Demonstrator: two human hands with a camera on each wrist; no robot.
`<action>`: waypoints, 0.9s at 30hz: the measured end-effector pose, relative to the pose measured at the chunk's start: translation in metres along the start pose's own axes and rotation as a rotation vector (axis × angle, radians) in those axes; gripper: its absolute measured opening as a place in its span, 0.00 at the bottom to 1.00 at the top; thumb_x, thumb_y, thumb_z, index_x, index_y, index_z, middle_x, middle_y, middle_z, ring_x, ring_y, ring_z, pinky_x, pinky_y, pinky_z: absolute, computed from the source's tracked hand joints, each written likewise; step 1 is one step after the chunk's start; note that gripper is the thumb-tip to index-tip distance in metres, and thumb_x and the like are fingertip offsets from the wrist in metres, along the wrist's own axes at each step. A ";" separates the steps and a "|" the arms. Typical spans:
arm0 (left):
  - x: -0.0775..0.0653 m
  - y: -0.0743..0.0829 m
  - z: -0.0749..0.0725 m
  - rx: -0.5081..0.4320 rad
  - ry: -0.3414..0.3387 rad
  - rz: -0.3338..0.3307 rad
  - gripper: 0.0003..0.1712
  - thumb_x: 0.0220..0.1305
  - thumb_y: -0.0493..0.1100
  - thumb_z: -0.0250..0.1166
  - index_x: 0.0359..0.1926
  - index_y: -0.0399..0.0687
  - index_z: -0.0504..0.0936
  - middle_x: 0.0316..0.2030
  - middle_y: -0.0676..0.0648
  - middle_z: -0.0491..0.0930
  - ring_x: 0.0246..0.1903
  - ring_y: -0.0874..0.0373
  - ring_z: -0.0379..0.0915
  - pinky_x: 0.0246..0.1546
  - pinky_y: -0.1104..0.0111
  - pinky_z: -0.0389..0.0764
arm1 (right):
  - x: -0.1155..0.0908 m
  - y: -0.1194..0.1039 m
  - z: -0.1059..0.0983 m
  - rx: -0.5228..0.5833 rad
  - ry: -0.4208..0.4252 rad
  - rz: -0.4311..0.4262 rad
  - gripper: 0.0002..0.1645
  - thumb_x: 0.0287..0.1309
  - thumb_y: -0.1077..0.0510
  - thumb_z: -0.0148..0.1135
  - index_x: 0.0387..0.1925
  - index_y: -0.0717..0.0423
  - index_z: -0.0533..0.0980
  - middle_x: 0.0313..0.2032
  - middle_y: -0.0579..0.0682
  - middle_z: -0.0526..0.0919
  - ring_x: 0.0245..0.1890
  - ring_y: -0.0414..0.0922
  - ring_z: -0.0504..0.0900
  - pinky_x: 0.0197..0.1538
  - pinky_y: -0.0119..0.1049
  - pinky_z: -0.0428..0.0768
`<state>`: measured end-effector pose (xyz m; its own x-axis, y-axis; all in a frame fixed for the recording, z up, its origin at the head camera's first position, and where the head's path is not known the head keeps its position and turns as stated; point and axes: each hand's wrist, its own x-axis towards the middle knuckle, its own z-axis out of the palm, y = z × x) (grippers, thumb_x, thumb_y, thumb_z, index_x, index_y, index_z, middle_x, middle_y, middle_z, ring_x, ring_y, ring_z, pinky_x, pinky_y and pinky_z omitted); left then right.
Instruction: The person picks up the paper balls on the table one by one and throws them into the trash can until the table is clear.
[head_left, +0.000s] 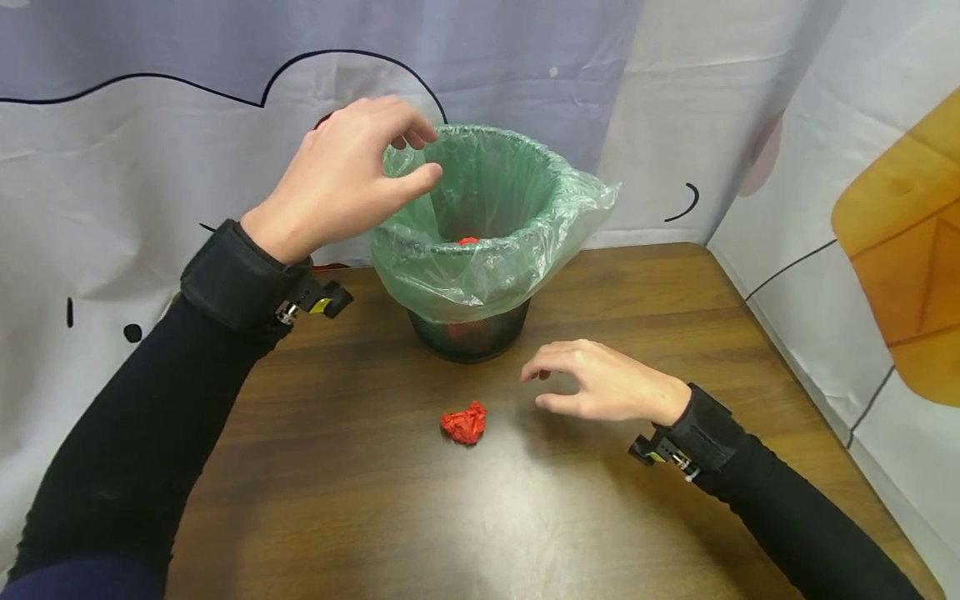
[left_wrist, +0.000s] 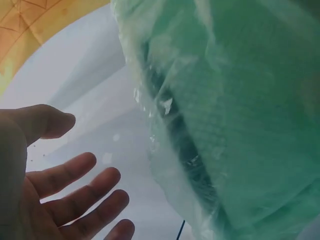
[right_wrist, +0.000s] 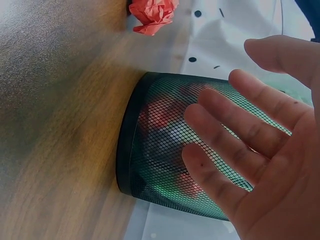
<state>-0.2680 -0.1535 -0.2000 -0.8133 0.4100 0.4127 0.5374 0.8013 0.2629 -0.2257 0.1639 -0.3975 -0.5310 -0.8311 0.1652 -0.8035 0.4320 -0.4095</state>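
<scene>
A black mesh wastebasket (right_wrist: 165, 135) stands upright on the table, lined with a translucent green plastic bag (head_left: 480, 275) folded over its rim. Red crumpled paper (head_left: 468, 241) shows inside, and reddish shapes also show through the mesh in the right wrist view. My left hand (head_left: 352, 171) hovers at the left of the bag's rim, fingers relaxed and holding nothing. Low over the table, in front of the basket and to its right, my right hand (head_left: 607, 383) is loosely spread with nothing in it. Left of that hand lies a crumpled red paper ball (head_left: 464, 423) on the wood.
The brown wooden table (head_left: 337, 500) has a rounded far right corner. White and lavender printed cloth (head_left: 525, 67) hangs behind it and along the right side, with an orange shape printed there. Each wrist wears a black strap with a small camera.
</scene>
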 end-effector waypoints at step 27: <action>-0.085 -0.009 0.027 -0.115 0.333 0.152 0.05 0.64 0.39 0.62 0.32 0.47 0.84 0.29 0.52 0.79 0.33 0.61 0.70 0.34 0.71 0.69 | 0.004 -0.002 0.001 0.021 -0.028 0.007 0.14 0.65 0.50 0.64 0.52 0.39 0.79 0.48 0.33 0.81 0.48 0.34 0.80 0.54 0.37 0.78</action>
<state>-0.2096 -0.1841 -0.2615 -0.6156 0.3417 0.7101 0.6833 0.6803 0.2650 -0.2261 0.1591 -0.3972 -0.5290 -0.8374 0.1375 -0.7936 0.4308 -0.4297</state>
